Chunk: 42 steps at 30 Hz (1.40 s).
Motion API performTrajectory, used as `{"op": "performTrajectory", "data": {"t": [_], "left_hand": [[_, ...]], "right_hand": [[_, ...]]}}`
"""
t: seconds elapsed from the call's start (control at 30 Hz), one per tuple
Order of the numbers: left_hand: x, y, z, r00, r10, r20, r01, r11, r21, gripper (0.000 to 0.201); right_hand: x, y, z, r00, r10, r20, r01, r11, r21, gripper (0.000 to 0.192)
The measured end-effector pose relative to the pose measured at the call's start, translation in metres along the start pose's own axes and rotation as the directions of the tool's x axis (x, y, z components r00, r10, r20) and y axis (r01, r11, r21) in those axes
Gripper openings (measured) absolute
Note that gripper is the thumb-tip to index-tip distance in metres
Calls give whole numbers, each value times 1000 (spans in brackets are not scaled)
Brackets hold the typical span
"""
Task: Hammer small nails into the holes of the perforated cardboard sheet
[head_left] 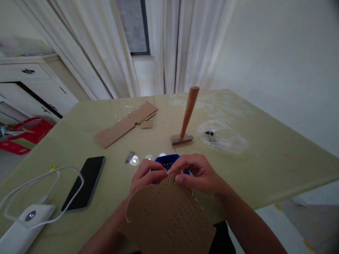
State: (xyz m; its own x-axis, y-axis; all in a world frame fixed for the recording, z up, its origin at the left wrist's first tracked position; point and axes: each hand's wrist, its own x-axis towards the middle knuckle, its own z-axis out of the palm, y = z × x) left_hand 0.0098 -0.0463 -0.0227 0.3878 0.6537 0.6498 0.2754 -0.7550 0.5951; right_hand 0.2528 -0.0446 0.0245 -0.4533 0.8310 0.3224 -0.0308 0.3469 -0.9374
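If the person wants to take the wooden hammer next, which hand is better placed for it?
Probably the right hand. The hammer stands beyond it, slightly to the right side, while the left hand is further from it. Both hands pinch the perforated brown piece now.

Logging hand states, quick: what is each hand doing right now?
Left hand: closed on the top edge of the perforated sheet.
Right hand: fingers pinched at the same edge.
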Motion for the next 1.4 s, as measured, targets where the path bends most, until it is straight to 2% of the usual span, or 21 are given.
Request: {"op": "performTrajectory", "data": {"t": [0.1, 0.23, 0.4, 0.57, 0.67, 0.73, 0.8, 0.87, 0.9, 0.93, 1.0, 1.07, 1.13, 1.27, 1.4], "left_hand": [[-1, 1, 1, 999, 15, 32, -15, 1000, -25, 18], [0, 8, 1, 1000, -21, -20, 20, 999, -41, 18], [5, 17, -3, 994, -111, 15, 112, 989, -97, 23], [10, 7, -5, 992, -127, 25, 129, 987, -96, 15], [15, -2, -11, 981, -174, -89, 170, 984, -54, 18], [19, -4, -19, 936, -280, -213, 266, 959, -93, 20], [22, -4, -26, 864, -331, -379, 290, 943, -164, 24], [24, -2, -31, 821, -275, -500, 233, 961, -145, 21], [24, 0, -32, 833, -212, -511, 195, 977, -87, 17], [24, 1, -32, 869, -127, -478, 140, 990, -10, 11], [23, 5, -28, 945, 43, -324, -5, 993, 119, 7], [22, 8, -21, 976, 144, -166, -118, 981, 155, 19], [20, 12, -13, 979, 176, -97, -156, 970, 186, 26], [18, 14, -4, 967, 228, -117, -183, 935, 304, 16], [16, 12, -3, 973, 220, -75, -197, 950, 242, 20]], "right_hand": [[0, -2, 0, 999, -24, 29, 24, 1000, 5, 19], [-1, -3, 0, 999, -22, 39, 23, 999, -28, 19], [0, -1, 2, 999, -6, 53, 10, 997, -81, 21], [-1, 2, 4, 999, 51, -4, -52, 997, -53, 22], [-1, 4, 5, 997, 68, -49, -67, 998, 12, 23], [0, 6, 6, 994, 63, -85, -61, 998, 25, 23], [1, 8, 8, 990, 48, -133, -49, 999, -5, 22], [2, 9, 9, 985, 20, -174, -33, 997, -73, 19], [2, 9, 10, 983, 7, -183, -28, 993, -112, 18], [3, 10, 11, 983, -2, -185, -25, 989, -148, 18], [3, 10, 13, 986, -10, -169, -24, 980, -195, 19], [3, 11, 13, 988, -13, -154, -20, 978, -209, 20], [3, 12, 14, 986, -31, -161, -4, 978, -210, 20], [4, 12, 14, 985, -50, -165, 14, 977, -212, 18], [5, 10, 14, 989, -54, -136, 21, 972, -234, 17]]}}
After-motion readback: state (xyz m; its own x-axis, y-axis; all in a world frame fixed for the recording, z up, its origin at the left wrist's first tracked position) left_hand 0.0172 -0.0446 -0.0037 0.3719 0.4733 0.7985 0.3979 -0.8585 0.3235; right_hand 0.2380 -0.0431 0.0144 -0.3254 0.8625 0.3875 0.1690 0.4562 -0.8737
